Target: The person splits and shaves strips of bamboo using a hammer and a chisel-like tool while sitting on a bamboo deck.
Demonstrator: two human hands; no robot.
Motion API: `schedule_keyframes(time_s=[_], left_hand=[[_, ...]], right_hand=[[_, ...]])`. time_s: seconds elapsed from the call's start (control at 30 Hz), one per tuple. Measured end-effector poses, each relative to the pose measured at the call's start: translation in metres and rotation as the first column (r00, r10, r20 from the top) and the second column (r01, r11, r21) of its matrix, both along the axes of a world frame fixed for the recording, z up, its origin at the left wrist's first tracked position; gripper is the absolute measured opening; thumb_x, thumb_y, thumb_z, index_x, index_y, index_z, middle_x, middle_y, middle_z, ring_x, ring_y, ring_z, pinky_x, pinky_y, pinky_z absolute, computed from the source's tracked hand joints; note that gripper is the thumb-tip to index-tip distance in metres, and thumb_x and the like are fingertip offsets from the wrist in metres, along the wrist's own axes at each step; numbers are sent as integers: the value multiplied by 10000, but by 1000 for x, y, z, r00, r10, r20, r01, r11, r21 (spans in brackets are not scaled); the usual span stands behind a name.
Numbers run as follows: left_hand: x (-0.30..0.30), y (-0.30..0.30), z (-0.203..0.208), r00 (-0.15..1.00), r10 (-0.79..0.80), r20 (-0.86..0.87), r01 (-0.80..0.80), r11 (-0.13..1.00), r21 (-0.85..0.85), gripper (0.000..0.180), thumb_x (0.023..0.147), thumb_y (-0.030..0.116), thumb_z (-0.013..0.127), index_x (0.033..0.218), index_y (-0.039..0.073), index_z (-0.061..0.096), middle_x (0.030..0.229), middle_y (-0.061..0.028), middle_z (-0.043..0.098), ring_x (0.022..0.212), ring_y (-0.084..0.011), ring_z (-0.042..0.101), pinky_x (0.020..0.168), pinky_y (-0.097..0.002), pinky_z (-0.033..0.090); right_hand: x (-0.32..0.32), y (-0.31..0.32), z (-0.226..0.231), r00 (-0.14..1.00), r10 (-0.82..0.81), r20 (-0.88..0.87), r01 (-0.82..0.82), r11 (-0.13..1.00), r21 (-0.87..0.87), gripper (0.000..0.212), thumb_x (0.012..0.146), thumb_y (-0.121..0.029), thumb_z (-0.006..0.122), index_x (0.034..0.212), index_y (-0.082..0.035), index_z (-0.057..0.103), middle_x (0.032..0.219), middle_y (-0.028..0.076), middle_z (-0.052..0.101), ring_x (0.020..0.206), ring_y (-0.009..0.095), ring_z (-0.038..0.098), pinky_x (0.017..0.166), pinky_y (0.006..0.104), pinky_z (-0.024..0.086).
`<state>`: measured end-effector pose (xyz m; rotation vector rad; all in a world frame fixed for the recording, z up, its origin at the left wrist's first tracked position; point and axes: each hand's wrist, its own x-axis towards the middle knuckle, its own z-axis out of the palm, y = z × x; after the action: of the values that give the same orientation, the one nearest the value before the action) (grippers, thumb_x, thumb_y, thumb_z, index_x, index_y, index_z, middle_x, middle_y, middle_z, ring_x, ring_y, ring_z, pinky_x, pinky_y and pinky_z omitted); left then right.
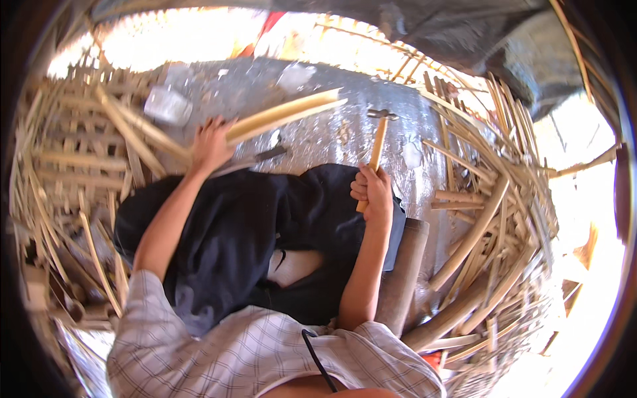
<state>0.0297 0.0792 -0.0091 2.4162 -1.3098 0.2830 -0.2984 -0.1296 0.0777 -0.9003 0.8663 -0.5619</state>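
L hand (211,142) closed round bamboo stick (285,114), held above lap; long axis approx. horizontal, free end pointed right, slightly up | R hand (375,192) fisted on hammer (377,149) handle, head up, axis near vertical | dark cloth (252,225) spread beneath | bamboo strip piles (484,199) crowded on both sides; bare silvery mat (332,132) ahead.

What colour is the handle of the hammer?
The hammer handle is light yellowish-tan wood, gripped by the right hand; the head view shows it.
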Motion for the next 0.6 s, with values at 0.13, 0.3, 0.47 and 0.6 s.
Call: schedule_keyframes(time_s=[0.13, 0.3, 0.47, 0.6], left_hand=[[9, -15, 6, 992, 30, -120, -30, 1000, 2, 730, 668, 227, 826, 1372, 193, 638, 1183, -65, 625, 1146, -300, 587, 1003, -446, 451], [9, -30, -5, 923, -38, -382, -119, 918, -378, 745, 670, 291, 871, 1364, 158, 634, 1115, -111, 656, 1090, -323, 630, 930, -443, 507], [9, -44, 5, 820, -331, -467, -146, 668, -729, 797, 711, 300, 917, 1395, 51, 590, 1221, -141, 677, 1131, -264, 666, 966, -376, 518], [9, -40, -8, 774, -389, -499, -168, 634, -755, 844, 716, 311, 927, 1423, 32, 562, 1328, -142, 656, 1183, -228, 646, 1018, -353, 497]], right_hand=[[16, 10, -2, 997, 53, -51, -55, 998, -38, 227, 1020, -100, 577, 851, -119, 426, 609, -79, 318, 462, 13, 266, 402, 212, 204], [27, 14, -9, 991, 119, -69, -118, 993, 10, 227, 1024, -100, 577, 852, -121, 430, 600, -75, 306, 454, 18, 254, 393, 217, 203], [31, 17, -20, 985, 149, -87, -148, 989, 17, 243, 1020, -97, 587, 842, -121, 423, 600, -72, 322, 450, 18, 268, 387, 217, 206], [42, 34, -21, 980, 181, -88, -184, 982, -30, 245, 1019, -100, 591, 839, -114, 427, 604, -72, 334, 451, 12, 276, 387, 211, 210]])
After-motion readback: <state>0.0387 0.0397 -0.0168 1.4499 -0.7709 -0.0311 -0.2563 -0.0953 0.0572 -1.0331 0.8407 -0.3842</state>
